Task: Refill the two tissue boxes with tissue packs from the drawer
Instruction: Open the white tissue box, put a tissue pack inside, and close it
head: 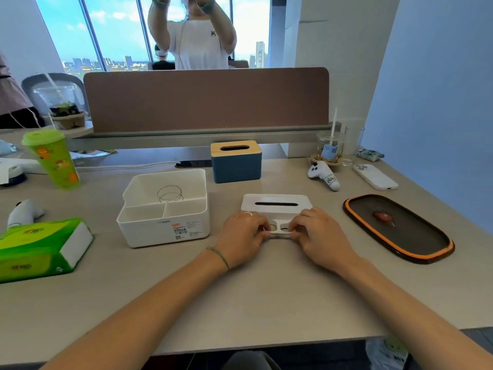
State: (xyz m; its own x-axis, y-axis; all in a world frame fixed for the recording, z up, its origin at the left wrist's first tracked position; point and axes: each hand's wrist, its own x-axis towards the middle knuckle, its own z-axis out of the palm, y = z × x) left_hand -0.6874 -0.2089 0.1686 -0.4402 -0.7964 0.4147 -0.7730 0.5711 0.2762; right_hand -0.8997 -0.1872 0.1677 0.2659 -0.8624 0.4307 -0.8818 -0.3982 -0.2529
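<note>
A white tissue-box lid (276, 205) with a long slot lies on the table in front of me. My left hand (242, 233) and my right hand (317, 233) both grip its near edge, fingers curled around it. The open white tissue box (165, 206), divided into compartments with a wire spring inside, stands to the left of the lid. Farther back stands a blue tissue box (236, 162) with a wooden slotted top, shut. A green tissue pack (40, 248) lies at the table's left edge.
A green lidded cup (52, 157) stands at the back left. A dark oval tray with an orange rim (400, 231) lies on the right. A white controller (324, 174), a phone (374, 176) and a drink cup (330, 148) sit behind it. A person stands beyond the brown desk divider (205, 98).
</note>
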